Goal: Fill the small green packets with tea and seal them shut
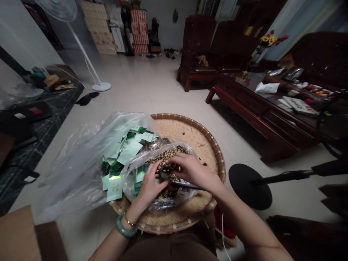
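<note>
My left hand (pixel 150 183) closes its fingers and thumb around a small sachet (pixel 165 173) with a dull, greyish face. Bent over the sachet's upper edge, my right hand (pixel 189 168) has its fingers pinched together; what lies between them is hidden. Below both hands sits an opened clear plastic bag (pixel 130 165) of loose tan and dark dried mix (pixel 160 156). A black-handled tool (pixel 186 186) lies on the mix under my right wrist. Several pale green sachets (pixel 129 151) are heaped to the left of my hands.
A round woven bamboo tray (pixel 208 136) carries everything. A large clear plastic bag (pixel 81 166) spills over its left side. A black round stand base (pixel 250 186) is at right, a low dark wooden table (pixel 241 105) beyond it. A white fan (pixel 101 86) stands back left.
</note>
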A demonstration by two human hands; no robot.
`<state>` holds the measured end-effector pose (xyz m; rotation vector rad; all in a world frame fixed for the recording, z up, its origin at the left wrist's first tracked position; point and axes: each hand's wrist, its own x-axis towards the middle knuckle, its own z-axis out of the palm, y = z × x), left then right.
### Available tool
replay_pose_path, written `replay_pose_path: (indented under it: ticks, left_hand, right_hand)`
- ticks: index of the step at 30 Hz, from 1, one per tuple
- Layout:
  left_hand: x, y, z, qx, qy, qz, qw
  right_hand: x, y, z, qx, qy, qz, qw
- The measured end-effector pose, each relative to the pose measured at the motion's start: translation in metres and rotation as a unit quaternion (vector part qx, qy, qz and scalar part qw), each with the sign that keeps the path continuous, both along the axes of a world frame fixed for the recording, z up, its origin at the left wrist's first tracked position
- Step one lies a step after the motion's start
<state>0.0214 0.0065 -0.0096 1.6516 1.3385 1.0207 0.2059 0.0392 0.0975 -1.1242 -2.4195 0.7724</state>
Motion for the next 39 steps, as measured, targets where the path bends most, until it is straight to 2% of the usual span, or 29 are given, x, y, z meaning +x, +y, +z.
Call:
replay_pose_path:
  ticks: [6, 13, 17, 21, 25, 29, 34, 39]
  left_hand:
    - [0.001, 0.001, -0.002, -0.007, -0.005, -0.002, 1.000]
    - [-0.001, 0.000, -0.003, -0.005, 0.012, -0.002, 1.000]
    - [-0.002, 0.000, -0.001, 0.016, 0.055, 0.007, 0.998]
    - [0.000, -0.001, 0.001, 0.058, 0.086, 0.006, 0.995]
    - [0.001, 0.001, 0.003, 0.064, 0.103, 0.002, 0.993]
    - [-0.007, 0.005, 0.001, 0.062, 0.106, -0.060, 0.991]
    - [-0.020, 0.012, 0.000, -0.012, 0.082, -0.148, 0.986]
    - [-0.015, 0.016, 0.009, 0.007, 0.093, -0.165, 0.982]
  right_hand:
    - [-0.006, -0.003, -0.009, 0.021, -0.009, -0.027, 0.999]
    - [0.002, -0.004, -0.003, 0.023, 0.121, -0.072, 0.990]
    - [0.006, -0.003, -0.007, 0.043, 0.122, -0.108, 0.986]
    - [-0.001, -0.007, -0.015, 0.008, 0.088, -0.076, 0.993]
    - [-0.014, -0.010, -0.027, -0.024, 0.041, -0.020, 0.999]
    - [-0.017, -0.006, -0.034, -0.012, 0.053, -0.002, 0.999]
    - [-0.011, -0.002, -0.026, -0.010, 0.080, 0.019, 0.997]
    - [-0.007, -0.005, -0.020, -0.014, 0.075, -0.001, 0.997]
